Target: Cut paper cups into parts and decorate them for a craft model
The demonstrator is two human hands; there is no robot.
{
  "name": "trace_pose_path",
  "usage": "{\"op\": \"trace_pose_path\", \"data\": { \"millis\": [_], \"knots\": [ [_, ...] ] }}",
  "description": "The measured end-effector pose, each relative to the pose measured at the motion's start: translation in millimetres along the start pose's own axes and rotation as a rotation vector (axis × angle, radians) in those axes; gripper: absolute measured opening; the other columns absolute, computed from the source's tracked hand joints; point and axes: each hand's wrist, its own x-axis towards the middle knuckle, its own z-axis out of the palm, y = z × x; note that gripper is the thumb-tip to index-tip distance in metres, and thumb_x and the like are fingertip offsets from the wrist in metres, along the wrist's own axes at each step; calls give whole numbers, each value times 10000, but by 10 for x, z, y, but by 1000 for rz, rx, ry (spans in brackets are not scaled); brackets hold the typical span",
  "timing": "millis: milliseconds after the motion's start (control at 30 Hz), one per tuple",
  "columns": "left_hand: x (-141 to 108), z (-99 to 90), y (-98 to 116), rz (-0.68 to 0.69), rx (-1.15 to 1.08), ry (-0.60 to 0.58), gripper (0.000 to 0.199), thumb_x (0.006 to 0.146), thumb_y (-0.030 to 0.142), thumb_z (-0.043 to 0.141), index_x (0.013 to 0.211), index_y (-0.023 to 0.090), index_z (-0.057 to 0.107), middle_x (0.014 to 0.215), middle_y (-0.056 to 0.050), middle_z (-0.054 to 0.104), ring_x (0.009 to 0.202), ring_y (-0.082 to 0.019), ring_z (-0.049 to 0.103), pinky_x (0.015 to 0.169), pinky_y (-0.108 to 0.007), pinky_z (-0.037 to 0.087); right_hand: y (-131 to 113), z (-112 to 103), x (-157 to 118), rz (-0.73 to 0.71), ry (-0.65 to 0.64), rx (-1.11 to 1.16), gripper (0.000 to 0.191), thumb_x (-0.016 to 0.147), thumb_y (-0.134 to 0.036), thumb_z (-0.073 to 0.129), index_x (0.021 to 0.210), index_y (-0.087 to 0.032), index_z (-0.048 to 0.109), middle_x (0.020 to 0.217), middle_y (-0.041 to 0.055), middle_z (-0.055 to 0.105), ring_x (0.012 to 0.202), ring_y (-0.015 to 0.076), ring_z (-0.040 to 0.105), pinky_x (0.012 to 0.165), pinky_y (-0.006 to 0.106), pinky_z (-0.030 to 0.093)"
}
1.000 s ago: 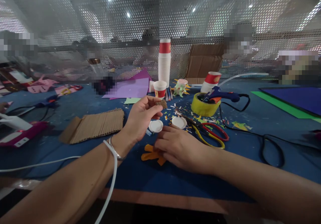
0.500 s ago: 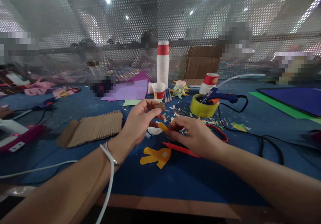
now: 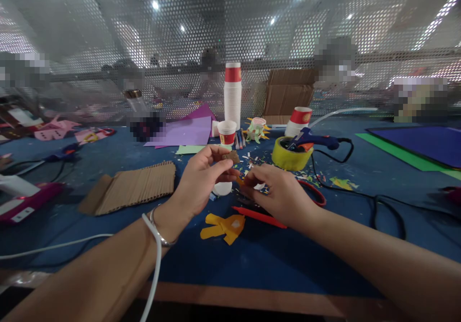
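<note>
Between thumb and fingers, my left hand [image 3: 203, 175] pinches a small piece of brown cardboard [image 3: 232, 156]. Close by on the right, my right hand [image 3: 275, 190] is closed on a small orange-yellow paper strip [image 3: 239, 181], mostly covered by the fingers. An orange-yellow paper cutout [image 3: 224, 227] with several arms lies on the table below the hands. A red pen [image 3: 257, 216] rests just under my right hand. Partly hidden behind that hand are red-handled scissors [image 3: 317, 192].
A blue glue gun [image 3: 311, 139] sits on a yellow tape roll [image 3: 291, 156], its black cord trailing right. Paper cups [image 3: 232, 96] are stacked at the back. Corrugated cardboard [image 3: 139, 187] lies left; purple paper [image 3: 183, 132] lies behind. Paper scraps [image 3: 344, 182] litter the table.
The orange-yellow strip in my right hand has turned and now shows less beyond the fingertips. My left hand still holds the cardboard piece, and the two hands are slightly closer together.
</note>
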Motion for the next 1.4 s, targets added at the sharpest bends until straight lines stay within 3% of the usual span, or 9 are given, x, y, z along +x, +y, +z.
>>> {"op": "trace_pose_path", "data": {
  "millis": [167,300,500,800,1067,1400],
  "knots": [
    [-32,3,-1,72,-19,-150,165,798,184,737,922,170,629,817,29,660,668,-94,678,620,-211,545,39,18,-6,-159,128,-87,140,885,-86,618,768,-163,617,746,40,620,703,173,565,641,298,425],
    [-54,14,24,90,17,-136,185,790,225,750,920,169,631,853,7,685,771,-115,674,649,-213,528,23,-13,-25,-242,209,-86,146,917,-76,582,813,-152,650,785,56,650,740,176,591,680,307,457],
    [-15,4,11,37,72,-21,224,715,225,783,820,171,592,800,7,692,719,-107,618,598,-212,456,-41,-84,-13,-19,297,198,37,903,-166,676,874,-184,689,818,11,668,753,132,621,700,255,485],
    [-30,29,-41,-10,69,-92,242,669,199,803,753,166,578,700,29,650,645,-96,587,594,-232,452,39,-78,65,292,224,554,219,845,-405,739,797,-195,696,750,-4,645,645,127,535,583,280,395],
    [-61,64,-66,-45,53,-150,271,667,164,798,743,172,538,673,40,639,642,-102,612,607,-239,471,28,-51,68,322,217,653,225,849,-404,723,791,-193,667,792,13,661,686,136,561,616,284,455],
    [-66,72,-68,-41,37,-208,300,676,176,827,800,174,554,736,38,622,688,-115,617,625,-256,479,33,-62,65,269,225,555,243,878,-422,695,783,-205,645,788,23,680,692,150,593,583,276,476]
  ]
}}
